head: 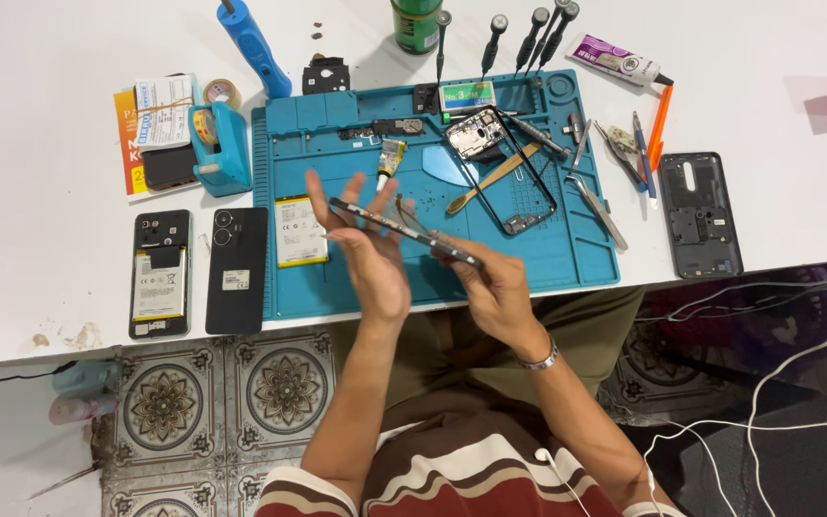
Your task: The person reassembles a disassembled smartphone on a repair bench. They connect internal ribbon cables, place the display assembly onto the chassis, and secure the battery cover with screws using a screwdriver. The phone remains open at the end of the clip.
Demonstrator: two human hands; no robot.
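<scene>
I see both of my hands raised above the near edge of the blue work mat [567,258], sharing one thin dark phone panel [404,232] that runs edge-on and tilted, its high end to the left. My left hand [368,251] has its palm under the left part of the panel with the fingers spread and pointing up, so it props the panel more than it clamps it. My right hand [495,287] is closed on the panel's lower right end, thumb and fingertips pinching the edge; a metal bracelet [540,361] sits on that wrist.

On the mat just left of my left hand lies a flat battery [300,231] with a pale label. Behind my hands, an empty phone frame [514,172] lies on the mat, with a wooden-coloured prying stick [492,179] slanting across it and a circuit board [476,133] at its top left corner. A pair of tweezers [597,206] lies near the mat's right side.

On the white tabletop [31,144] left of the mat lie two phones side by side: one opened with its battery showing [160,274], and a black one face down [236,270]. A blue tape dispenser [219,144] stands behind them. Right of the mat, well apart from my hands, a dark grey back cover [702,214] lies with its inner side up. Several screwdrivers [532,33] stand along the mat's far edge.
</scene>
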